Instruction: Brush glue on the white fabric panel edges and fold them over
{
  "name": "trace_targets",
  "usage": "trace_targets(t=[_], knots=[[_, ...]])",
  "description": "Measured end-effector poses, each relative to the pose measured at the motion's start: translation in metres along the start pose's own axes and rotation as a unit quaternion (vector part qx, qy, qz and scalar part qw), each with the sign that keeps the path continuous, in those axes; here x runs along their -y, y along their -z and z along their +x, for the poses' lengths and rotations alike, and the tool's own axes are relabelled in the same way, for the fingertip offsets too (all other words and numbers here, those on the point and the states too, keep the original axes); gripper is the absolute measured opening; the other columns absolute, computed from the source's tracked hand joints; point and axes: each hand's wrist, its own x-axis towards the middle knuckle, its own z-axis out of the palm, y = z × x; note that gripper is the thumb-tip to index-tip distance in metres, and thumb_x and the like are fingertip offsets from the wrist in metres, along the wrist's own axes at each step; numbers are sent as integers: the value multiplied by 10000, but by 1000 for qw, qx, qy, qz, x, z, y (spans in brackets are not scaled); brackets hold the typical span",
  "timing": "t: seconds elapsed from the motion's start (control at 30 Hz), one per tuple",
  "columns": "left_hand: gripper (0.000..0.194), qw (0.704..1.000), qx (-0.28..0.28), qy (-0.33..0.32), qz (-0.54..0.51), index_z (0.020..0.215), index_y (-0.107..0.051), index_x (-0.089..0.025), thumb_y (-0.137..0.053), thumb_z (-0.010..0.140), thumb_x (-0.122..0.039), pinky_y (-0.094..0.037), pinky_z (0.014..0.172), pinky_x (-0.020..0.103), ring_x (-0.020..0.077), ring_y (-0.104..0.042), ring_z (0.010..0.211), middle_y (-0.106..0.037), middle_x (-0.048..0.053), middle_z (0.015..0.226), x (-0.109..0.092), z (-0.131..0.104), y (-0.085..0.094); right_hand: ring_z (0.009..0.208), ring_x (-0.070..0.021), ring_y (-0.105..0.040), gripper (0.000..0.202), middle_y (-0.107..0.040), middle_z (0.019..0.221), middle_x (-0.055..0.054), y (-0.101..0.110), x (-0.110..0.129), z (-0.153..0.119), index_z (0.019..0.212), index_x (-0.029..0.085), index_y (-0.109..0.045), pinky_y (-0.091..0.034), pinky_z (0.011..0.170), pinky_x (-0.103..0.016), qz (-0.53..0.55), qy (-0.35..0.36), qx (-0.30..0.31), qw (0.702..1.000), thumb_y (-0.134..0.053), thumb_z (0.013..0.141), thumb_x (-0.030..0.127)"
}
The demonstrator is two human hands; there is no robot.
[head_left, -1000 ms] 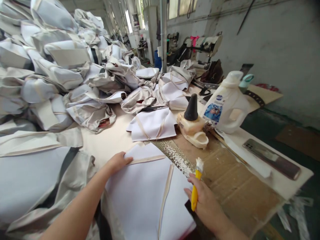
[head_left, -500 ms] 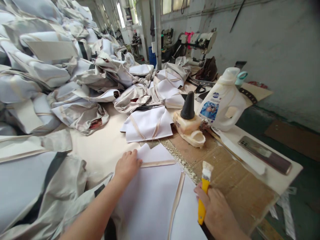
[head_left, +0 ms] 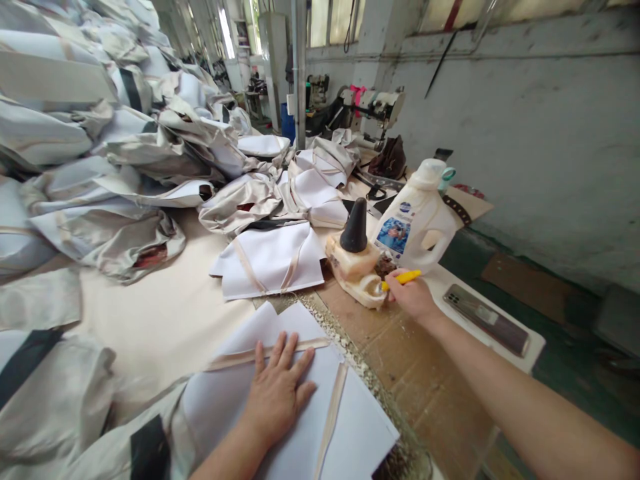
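Note:
My left hand (head_left: 280, 390) lies flat with spread fingers on a white fabric panel (head_left: 313, 363) that has beige tape strips along its seams. At the right, my right hand (head_left: 411, 293) grips a paintbrush by its yellow handle (head_left: 404, 279). The brush's bristles are down in the cream-coloured opening of a glue-crusted pot (head_left: 367, 288), so they are hidden. A black cone (head_left: 355, 227) stands on top of that pot. Just behind it is a white plastic jug (head_left: 420, 220) with a blue label.
Folded white and grey fabric pieces are heaped at the left (head_left: 140, 147). Another taped panel (head_left: 273, 260) lies ahead. Glue-stained cardboard (head_left: 400, 360) covers the table's right side, near a phone (head_left: 485, 319). Behind stands a sewing machine (head_left: 375, 103).
My right hand has carried the brush forward from beside the panel into the pot. My left hand has moved from the panel's left edge onto its surface, fingers spread. The view has shifted right.

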Motion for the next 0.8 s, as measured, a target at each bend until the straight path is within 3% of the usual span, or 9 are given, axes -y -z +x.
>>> trace_targets(t=[0.13,0.3,0.53,0.67,0.8], knots=[[499,1000,-5,-2,-5,1348,-298,-412,-336,869,-548,47,1042,592,294,-95,1359,-181,31,1481,2,-2,1,482,-172,-528,189,-483,383,30,-10,-2,10,578,200,-565,-376,551,-267,-17,6,13,1000,-501,735,285],[500,1000,-13,-2,-8,1346,-301,-413,-344,867,-548,36,1049,581,289,-91,1360,-187,26,1480,1,-2,-1,543,-173,-567,328,-559,452,-6,7,-10,9,530,192,-555,-412,595,-262,-2,-6,9,1000,-455,785,373],[496,1000,-18,1,-5,1340,-330,-397,-358,864,-538,44,1055,566,294,-99,1359,-198,26,1478,0,-1,-2,526,-171,-561,298,-589,500,-12,25,-19,-4,644,172,-593,-428,573,-267,35,-9,-23,999,-476,791,403],[496,1000,-20,1,-6,1338,-331,-401,-353,863,-542,41,1057,564,284,-92,1361,-202,26,1477,0,-1,-3,659,-184,-596,258,-641,684,-15,28,-17,-27,861,173,-607,-445,643,-272,87,50,67,993,-543,759,401],[494,1000,-23,0,-6,1339,-326,-400,-343,866,-539,38,1055,564,277,-87,1362,-188,35,1480,0,-2,-3,776,-196,-588,240,-646,820,-36,35,-23,-50,827,171,-616,-442,709,-280,84,69,150,983,-599,737,392]])
